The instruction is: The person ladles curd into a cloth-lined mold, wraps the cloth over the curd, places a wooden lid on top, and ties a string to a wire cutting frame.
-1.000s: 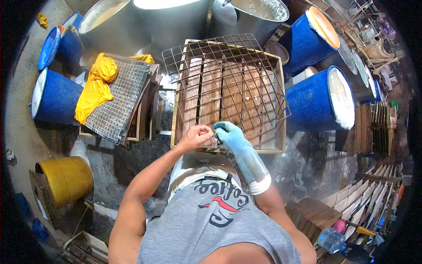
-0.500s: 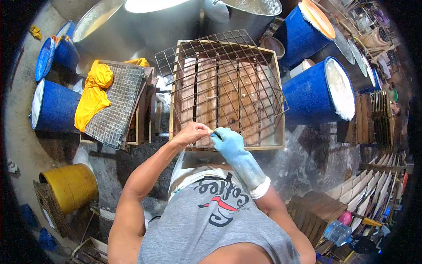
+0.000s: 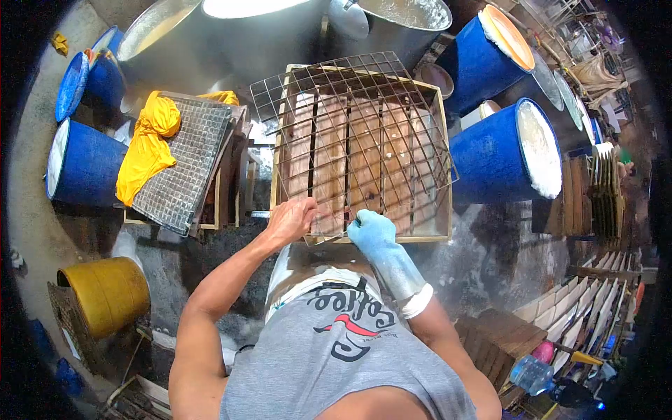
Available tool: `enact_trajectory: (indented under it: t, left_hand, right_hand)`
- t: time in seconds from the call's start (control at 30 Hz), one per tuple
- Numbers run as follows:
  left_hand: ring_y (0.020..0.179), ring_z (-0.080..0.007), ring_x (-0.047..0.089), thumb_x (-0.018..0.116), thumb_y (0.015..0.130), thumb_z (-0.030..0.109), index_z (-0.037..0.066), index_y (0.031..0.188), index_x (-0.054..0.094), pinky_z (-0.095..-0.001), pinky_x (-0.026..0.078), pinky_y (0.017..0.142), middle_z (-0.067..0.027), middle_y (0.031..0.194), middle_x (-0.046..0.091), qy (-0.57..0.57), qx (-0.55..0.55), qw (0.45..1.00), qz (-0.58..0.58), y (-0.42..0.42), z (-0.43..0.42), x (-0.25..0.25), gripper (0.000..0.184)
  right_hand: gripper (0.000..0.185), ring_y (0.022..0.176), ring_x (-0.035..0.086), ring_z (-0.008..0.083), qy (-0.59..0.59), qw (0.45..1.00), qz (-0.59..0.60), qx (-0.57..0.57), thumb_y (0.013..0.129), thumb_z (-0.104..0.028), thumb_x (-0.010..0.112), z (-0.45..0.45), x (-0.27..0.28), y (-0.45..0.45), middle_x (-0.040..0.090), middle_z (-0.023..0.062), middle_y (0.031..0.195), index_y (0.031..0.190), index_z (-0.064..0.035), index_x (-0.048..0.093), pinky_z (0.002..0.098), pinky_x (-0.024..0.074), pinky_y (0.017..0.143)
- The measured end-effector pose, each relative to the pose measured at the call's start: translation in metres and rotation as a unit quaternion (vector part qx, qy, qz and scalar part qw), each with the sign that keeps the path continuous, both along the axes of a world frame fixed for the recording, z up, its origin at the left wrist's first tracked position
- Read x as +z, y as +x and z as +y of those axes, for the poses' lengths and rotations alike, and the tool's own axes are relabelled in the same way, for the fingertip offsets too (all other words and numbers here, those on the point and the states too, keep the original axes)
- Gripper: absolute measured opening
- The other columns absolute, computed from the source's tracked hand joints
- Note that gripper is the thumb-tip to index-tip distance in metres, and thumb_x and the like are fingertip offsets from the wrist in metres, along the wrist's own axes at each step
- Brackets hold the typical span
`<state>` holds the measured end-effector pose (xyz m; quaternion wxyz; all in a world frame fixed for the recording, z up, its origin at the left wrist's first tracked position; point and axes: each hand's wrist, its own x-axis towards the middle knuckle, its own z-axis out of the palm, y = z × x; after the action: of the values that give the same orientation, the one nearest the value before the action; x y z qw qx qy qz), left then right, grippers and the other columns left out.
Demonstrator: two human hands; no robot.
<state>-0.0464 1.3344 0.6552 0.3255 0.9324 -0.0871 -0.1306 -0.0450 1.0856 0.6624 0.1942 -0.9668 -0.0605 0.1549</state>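
Note:
A rusty wire grid (image 3: 364, 133) lies askew over a shallow wooden crate (image 3: 448, 150) with a slatted bottom. At the grid's near edge, my bare left hand (image 3: 294, 218) has its fingers closed; whatever they pinch is too small to make out. My right hand (image 3: 372, 229), in a light blue glove, is curled closed a little to the right, over the crate's near rim. What it holds, if anything, is hidden. The two hands are apart.
To the left, a yellow cloth (image 3: 147, 143) drapes over a mesh-covered stack (image 3: 189, 157). Blue barrels (image 3: 490, 157) stand on both sides, large metal vats (image 3: 262, 45) beyond the crate. A yellow drum (image 3: 108, 294) lies lower left; wooden boards (image 3: 504, 343) are lower right.
My hands, together at the near edge of the grid before, have moved apart, left hand to the left and right hand slightly right. The camera view has shifted slightly.

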Motion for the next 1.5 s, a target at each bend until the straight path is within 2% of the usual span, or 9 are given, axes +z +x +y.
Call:
enact_trajectory:
  t: [0.27, 0.33, 0.37, 0.47, 0.63, 0.83, 1.13, 1.3, 1.5]
  left_hand:
    - [0.080, -0.0412, 0.073, 0.061, 0.100, 0.029, 0.007, 0.103, 0.069, -0.0514, 0.056, 0.071, -0.0230, 0.083, 0.073, 0.010, 0.026, 1.000, -0.011, -0.012, -0.004, 0.013, 0.024]
    - [0.082, -0.0363, 0.074, 0.063, 0.097, 0.033, 0.005, 0.103, 0.072, -0.0475, 0.057, 0.076, -0.0233, 0.084, 0.073, -0.150, 0.004, 0.985, 0.085, -0.018, -0.004, 0.023, 0.030]
    - [0.083, -0.0325, 0.075, 0.066, 0.094, 0.036, 0.003, 0.101, 0.074, -0.0447, 0.056, 0.078, -0.0217, 0.083, 0.073, -0.166, 0.004, 0.979, 0.113, -0.019, -0.009, 0.026, 0.034]
    - [0.081, -0.0317, 0.075, 0.067, 0.094, 0.034, 0.001, 0.100, 0.073, -0.0441, 0.056, 0.075, -0.0200, 0.081, 0.073, -0.155, -0.035, 0.983, 0.094, -0.018, -0.021, 0.025, 0.034]
    - [0.074, -0.0227, 0.071, 0.071, 0.090, 0.026, 0.000, 0.093, 0.071, -0.0410, 0.054, 0.072, -0.0146, 0.075, 0.070, -0.198, -0.031, 0.975, 0.097, -0.004, -0.017, 0.018, 0.026]
    - [0.072, -0.0171, 0.063, 0.077, 0.089, 0.027, 0.009, 0.126, 0.065, -0.0369, 0.050, 0.069, -0.0098, 0.078, 0.067, -0.223, -0.029, 0.963, 0.150, 0.008, -0.018, 0.027, 0.043]
    - [0.073, -0.0174, 0.061, 0.073, 0.095, 0.034, -0.001, 0.105, 0.071, -0.0385, 0.049, 0.068, -0.0112, 0.079, 0.068, -0.197, -0.201, 0.954, 0.107, 0.039, -0.013, -0.022, 0.036]
    - [0.063, -0.0068, 0.047, 0.068, 0.100, 0.041, 0.008, 0.101, 0.073, -0.0288, 0.038, 0.056, 0.0067, 0.072, 0.057, -0.273, -0.201, 0.914, 0.225, 0.056, -0.006, -0.039, 0.033]
    - [0.052, -0.0037, 0.034, 0.068, 0.099, 0.031, 0.008, 0.102, 0.074, -0.0257, 0.025, 0.047, 0.0097, 0.066, 0.048, -0.301, -0.148, 0.844, 0.418, 0.070, -0.006, -0.020, 0.024]
  right_hand:
    - [0.027, 0.084, 0.073, 0.0347, 0.096, 0.994, 0.002, -0.043, 0.090, -0.031, 0.065, -0.011, -0.005, 0.002, 0.076, 0.0169, 0.090, 0.096, -0.0055, 0.073, 0.0474, 0.0564, 0.077]
    - [0.024, 0.074, 0.070, 0.0210, 0.380, 0.876, 0.236, -0.180, 0.093, -0.027, 0.069, -0.014, -0.009, 0.006, 0.074, 0.0099, 0.084, 0.099, -0.0030, 0.073, 0.0371, 0.0556, 0.069]
    - [0.021, 0.073, 0.064, 0.0113, 0.416, 0.841, 0.282, -0.200, 0.097, -0.022, 0.071, -0.007, 0.021, 0.010, 0.072, 0.0046, 0.085, 0.103, -0.0023, 0.072, 0.0273, 0.0521, 0.064]
    - [0.018, 0.071, 0.064, 0.0109, 0.488, 0.803, 0.271, -0.209, 0.099, -0.020, 0.069, 0.009, 0.009, 0.011, 0.072, 0.0038, 0.087, 0.107, -0.0043, 0.072, 0.0267, 0.0507, 0.060]
    - [0.018, 0.072, 0.062, 0.0081, 0.469, 0.832, 0.265, -0.133, 0.100, -0.019, 0.069, 0.017, -0.002, 0.008, 0.071, 0.0028, 0.091, 0.109, -0.0047, 0.072, 0.0261, 0.0509, 0.060]
    - [0.021, 0.079, 0.063, 0.0084, 0.433, 0.878, 0.189, -0.083, 0.098, -0.018, 0.070, 0.013, -0.011, 0.015, 0.072, 0.0032, 0.092, 0.112, -0.0021, 0.073, 0.0266, 0.0517, 0.071]
    - [0.020, 0.075, 0.060, 0.0082, 0.408, 0.890, 0.194, -0.060, 0.097, -0.018, 0.070, 0.006, -0.005, 0.017, 0.071, 0.0017, 0.087, 0.109, -0.0029, 0.072, 0.0275, 0.0512, 0.068]
    - [0.014, 0.074, 0.058, 0.0060, 0.387, 0.899, 0.200, -0.049, 0.098, -0.017, 0.070, 0.005, 0.006, 0.025, 0.068, -0.0007, 0.081, 0.102, -0.0039, 0.073, 0.0254, 0.0503, 0.068]
    - [0.013, 0.075, 0.059, 0.0056, 0.404, 0.888, 0.219, -0.032, 0.098, -0.015, 0.070, 0.003, 0.001, 0.028, 0.070, -0.0010, 0.083, 0.101, -0.0032, 0.073, 0.0249, 0.0504, 0.068]
